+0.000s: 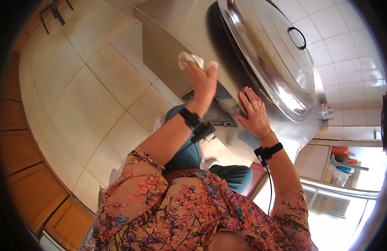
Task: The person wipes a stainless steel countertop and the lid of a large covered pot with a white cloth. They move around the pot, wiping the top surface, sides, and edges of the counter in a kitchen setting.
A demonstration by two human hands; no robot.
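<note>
My left hand (203,78) grips a crumpled white cloth (193,59) at the front edge of a stainless-steel stove (171,18). Part of the cloth is hidden behind my fingers. To its right, my right hand (255,114) lies flat against the metal near that edge, holding nothing, its thumb spread from the fingers. Just beyond it, a large domed lid (268,62), shiny and metallic, covers a wide round pan set into the stove top. A black loop handle (297,37) stands on the lid.
A dark firebox door (221,113) sits in the stove front by my knees. White wall tiles (334,47) rise behind the lid. Orange-brown wooden cabinets (33,191) line the tiled floor (86,91) at left. A shelf (328,175) with assorted items stands at right. A cable (270,188) hangs from my right wrist strap.
</note>
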